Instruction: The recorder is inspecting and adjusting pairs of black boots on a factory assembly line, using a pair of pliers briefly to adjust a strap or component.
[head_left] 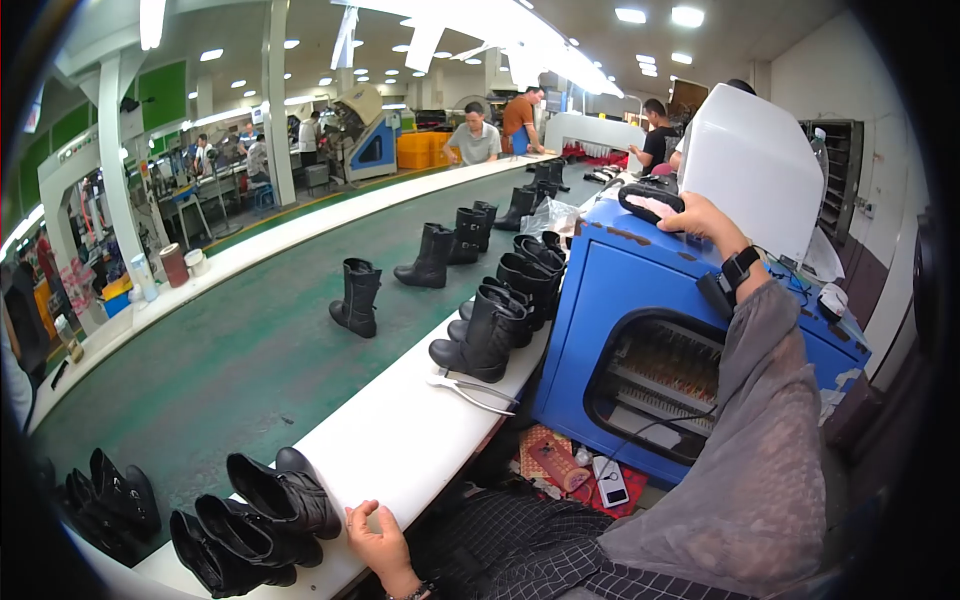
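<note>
My right hand reaches over the top of a blue cabinet machine, its fingers closed on a black oval thing with a pale pink face; I cannot make out its kind. Low in the view, my left hand rests at the edge of a white ledge, fingers loosely bent and apart, holding nothing. Just left of it stand several black ankle boots. Farther up the ledge are more black boots, with a pliers-like tool with pale curved handles in front of them.
A green conveyor belt runs beside the ledge, carrying a black boot and others. Below the cabinet lie a white device and a red patterned sheet. Other people work at the far end. A cup stands on the far ledge.
</note>
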